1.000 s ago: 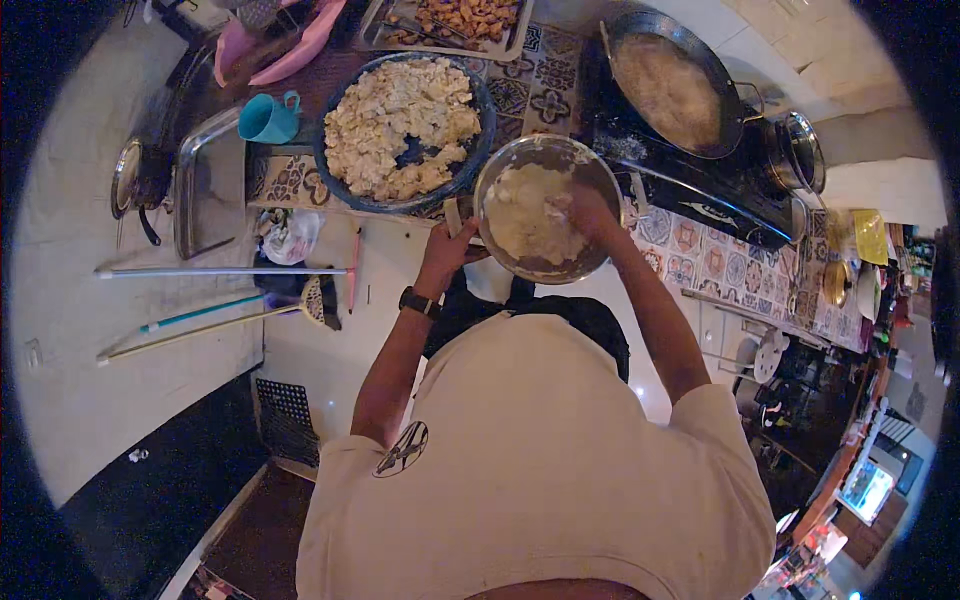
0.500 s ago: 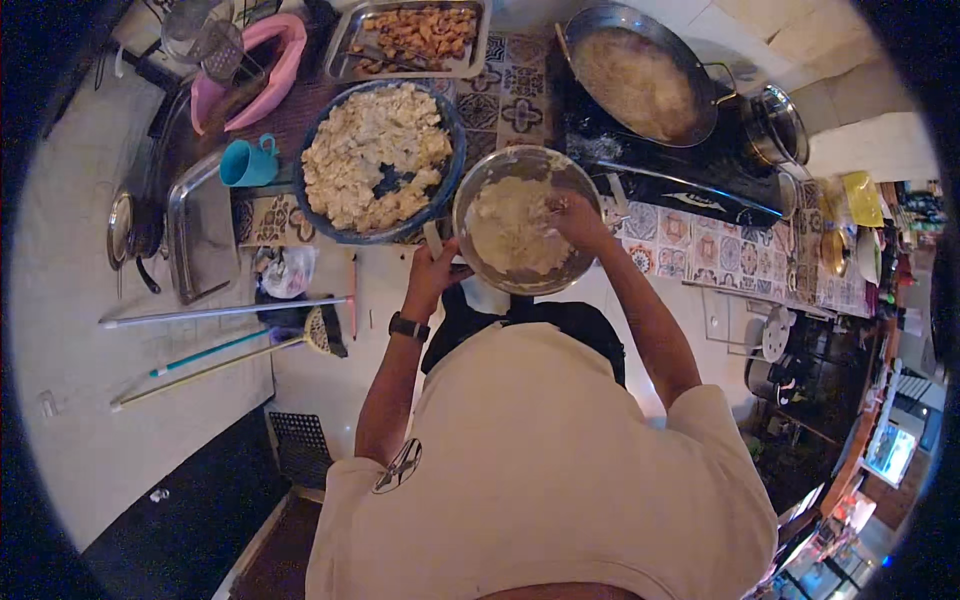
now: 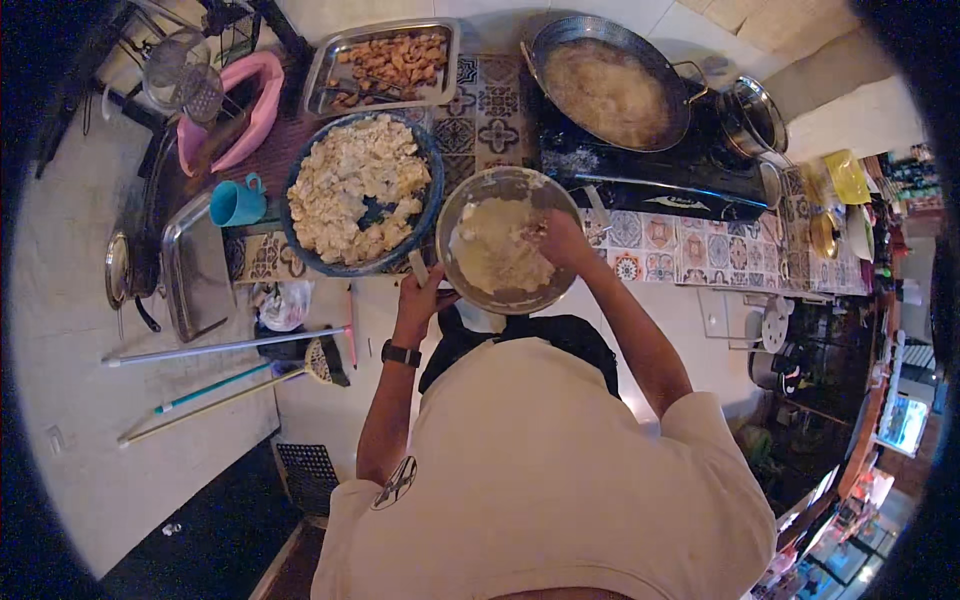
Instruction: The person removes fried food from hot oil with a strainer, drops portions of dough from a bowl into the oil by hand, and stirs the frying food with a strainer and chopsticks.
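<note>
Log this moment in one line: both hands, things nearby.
Left hand: holding left side of round silver metal bowl | Right hand: in its pale floury mixture | Nearby: round blue tub, dark metal wok

Right hand perhaps partly beneath pale mixture

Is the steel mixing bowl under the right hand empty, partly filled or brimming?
Partly filled: the steel mixing bowl holds a pale mixture, with its inner wall showing above.

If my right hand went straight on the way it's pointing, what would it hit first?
Your right hand would most likely meet the pale mixture inside the metal bowl first, though depth is hard to judge here.
</note>
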